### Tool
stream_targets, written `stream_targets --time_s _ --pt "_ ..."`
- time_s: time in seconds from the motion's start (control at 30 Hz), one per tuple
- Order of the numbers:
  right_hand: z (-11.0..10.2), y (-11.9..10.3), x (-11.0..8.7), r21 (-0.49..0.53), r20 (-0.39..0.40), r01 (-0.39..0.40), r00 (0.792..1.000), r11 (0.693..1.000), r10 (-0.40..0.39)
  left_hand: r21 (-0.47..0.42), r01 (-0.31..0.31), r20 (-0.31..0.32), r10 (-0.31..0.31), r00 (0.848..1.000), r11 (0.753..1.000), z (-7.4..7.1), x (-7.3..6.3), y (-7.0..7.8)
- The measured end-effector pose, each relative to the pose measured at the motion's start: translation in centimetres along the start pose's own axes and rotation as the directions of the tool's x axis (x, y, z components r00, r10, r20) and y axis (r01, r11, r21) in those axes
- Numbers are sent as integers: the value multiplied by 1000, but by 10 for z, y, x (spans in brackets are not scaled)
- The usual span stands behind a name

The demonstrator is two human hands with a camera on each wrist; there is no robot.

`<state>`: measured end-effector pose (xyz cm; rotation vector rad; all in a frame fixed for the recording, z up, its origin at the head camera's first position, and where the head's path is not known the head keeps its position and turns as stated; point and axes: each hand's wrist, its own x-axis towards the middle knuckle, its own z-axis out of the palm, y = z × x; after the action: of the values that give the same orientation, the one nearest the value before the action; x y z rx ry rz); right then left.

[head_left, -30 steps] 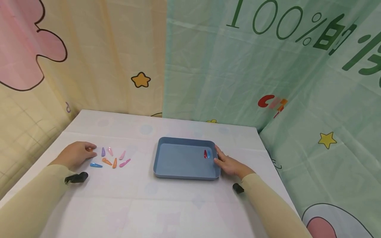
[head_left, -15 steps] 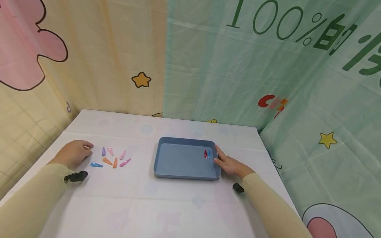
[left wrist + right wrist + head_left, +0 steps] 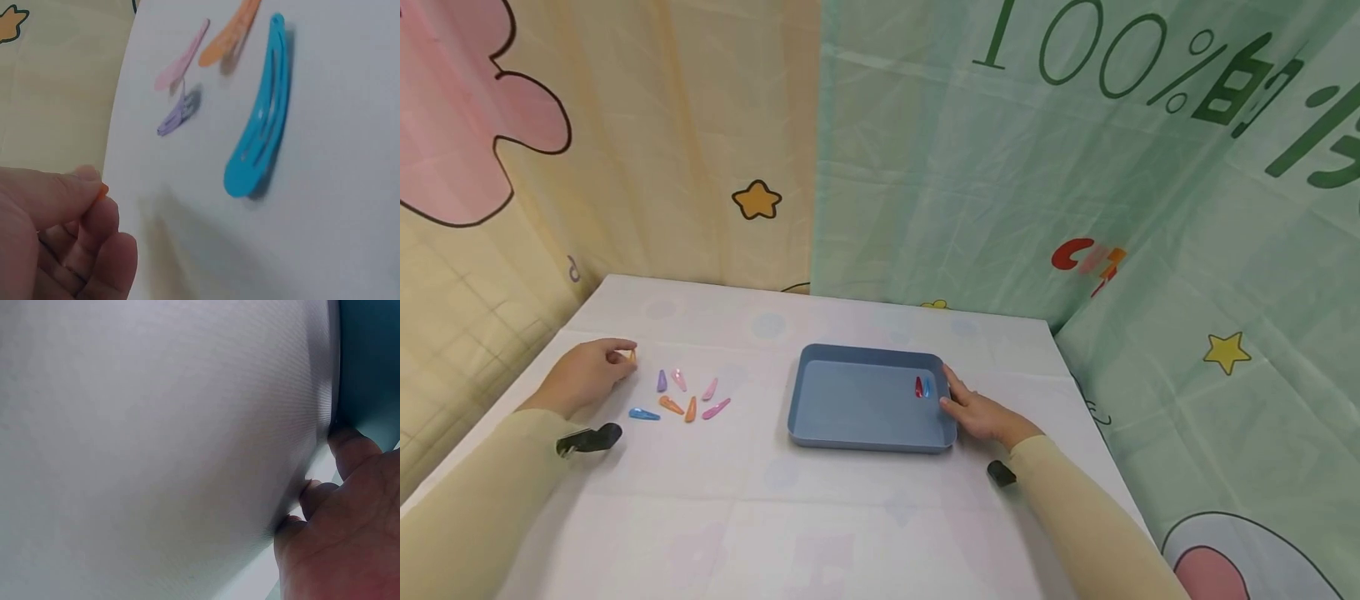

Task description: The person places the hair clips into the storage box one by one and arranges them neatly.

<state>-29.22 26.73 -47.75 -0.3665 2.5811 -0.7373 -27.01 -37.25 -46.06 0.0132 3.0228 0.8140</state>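
Observation:
At the table's left, my left hand (image 3: 583, 375) pinches an orange hair clip (image 3: 633, 357) between thumb and fingertips. Only a small orange end of this clip (image 3: 102, 190) shows in the left wrist view. Beside that hand lie a blue hair clip (image 3: 644, 414), a purple one and several pink and orange ones. My right hand (image 3: 981, 412) grips the right edge of a blue-grey tray (image 3: 865, 444), thumb at the rim. In the right wrist view its fingers (image 3: 353, 450) press against the tray's side. Inside the tray, near that hand, lie a red clip (image 3: 918, 387) and a blue clip (image 3: 927, 387).
A white cloth (image 3: 760, 542) covers the table. Printed curtains (image 3: 925, 167) hang behind it and along both sides. A black wrist-camera mount (image 3: 591, 439) sticks out from the left sleeve.
My left hand has lifted slightly from the table, and the orange hair clip now shows upright between its fingertips. The right hand and the tray have stayed in place.

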Motion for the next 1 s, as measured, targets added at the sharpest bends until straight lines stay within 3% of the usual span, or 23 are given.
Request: stream_targets --time_s 0.2,0.53,0.77,1.0 --pt "-2 0 0 -7 2 -3 1000 1000 4 -119 -23 -28 20 999 993 -1 8 25" --pt "-1 1 2 -9 13 8 1000 1000 -8 -298 -119 -64 104 992 947 6 18 74" --pt "-1 0 1 -16 13 8 1000 1000 -7 -337 -120 -29 117 993 934 13 23 102" --pt "-2 0 1 -12 11 7 1000 1000 -7 -365 -101 -4 107 994 926 22 27 119"
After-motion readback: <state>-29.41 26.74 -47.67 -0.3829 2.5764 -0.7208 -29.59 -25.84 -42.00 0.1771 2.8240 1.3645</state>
